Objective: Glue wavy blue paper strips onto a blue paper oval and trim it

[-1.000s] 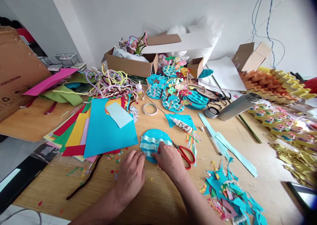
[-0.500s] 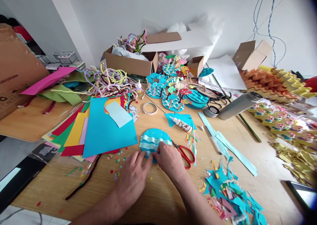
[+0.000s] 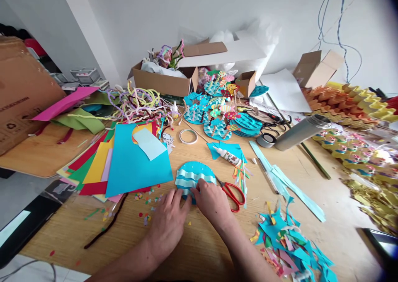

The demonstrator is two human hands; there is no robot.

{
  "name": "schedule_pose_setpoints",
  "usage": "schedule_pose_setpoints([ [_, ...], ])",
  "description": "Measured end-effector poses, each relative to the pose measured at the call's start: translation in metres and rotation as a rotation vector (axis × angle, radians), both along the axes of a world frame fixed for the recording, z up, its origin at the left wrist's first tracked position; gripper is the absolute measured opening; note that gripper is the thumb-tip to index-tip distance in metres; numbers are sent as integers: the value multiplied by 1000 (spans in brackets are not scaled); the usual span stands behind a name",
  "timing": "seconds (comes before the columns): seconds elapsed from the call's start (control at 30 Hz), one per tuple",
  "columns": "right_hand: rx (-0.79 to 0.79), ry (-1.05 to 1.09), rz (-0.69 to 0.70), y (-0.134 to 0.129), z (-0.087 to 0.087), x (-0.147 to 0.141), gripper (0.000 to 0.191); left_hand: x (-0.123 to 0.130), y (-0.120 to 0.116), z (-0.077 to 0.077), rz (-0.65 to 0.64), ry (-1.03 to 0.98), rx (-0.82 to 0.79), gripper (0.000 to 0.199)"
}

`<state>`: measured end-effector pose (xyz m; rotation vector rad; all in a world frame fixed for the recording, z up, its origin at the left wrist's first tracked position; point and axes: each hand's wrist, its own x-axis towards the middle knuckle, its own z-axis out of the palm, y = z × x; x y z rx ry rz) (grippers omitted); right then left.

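Note:
A round blue paper disc (image 3: 194,166) lies flat on the table in front of me, with wavy pale-blue paper strips (image 3: 189,175) across it and small light dots near its top. My left hand (image 3: 169,215) is at the disc's lower left edge, its thumb and forefinger closed at the end of the lowest strip. Over the lower right of the disc, my right hand (image 3: 211,199) has its fingers curled and pinched on that same strip. The fingers cover part of the strip. Red-handled scissors (image 3: 234,196) lie just right of the disc, their blades towards it.
A white glue bottle (image 3: 228,155) lies on blue paper behind the scissors. Coloured sheets (image 3: 139,170) are stacked at left. Pale-blue strips (image 3: 297,193) and paper scraps (image 3: 280,228) lie at right. A tape roll (image 3: 188,136), finished blue discs (image 3: 217,126) and a steel flask (image 3: 301,133) stand farther back.
My right hand's fingertips have shifted slightly left along the lowest strip. The left hand stays nearly in place; the view has turned very slightly.

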<state>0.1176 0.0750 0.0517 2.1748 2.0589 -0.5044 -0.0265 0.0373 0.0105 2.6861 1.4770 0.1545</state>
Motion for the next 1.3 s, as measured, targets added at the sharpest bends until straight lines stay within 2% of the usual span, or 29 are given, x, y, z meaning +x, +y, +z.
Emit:
schedule_pose_setpoints([
  [0.3,24,-7,11,-4,2,3,26,5,1,5,34,30,-21,52],
  [0.53,4,48,35,-7,5,19,26,7,2,7,21,69,-27,51],
  [0.83,-18,258,-96,-9,10,43,25,6,1,5,14,65,-16,54],
  [1.07,-75,347,-73,-7,12,50,17,5,2,6,22,64,-4,54],
  [1.13,-100,411,-70,-7,11,51,18,4,2,5,21,56,-8,54],
  [1.3,-200,749,-119,-5,1,53,18,4,3,7,24,38,-36,53],
])
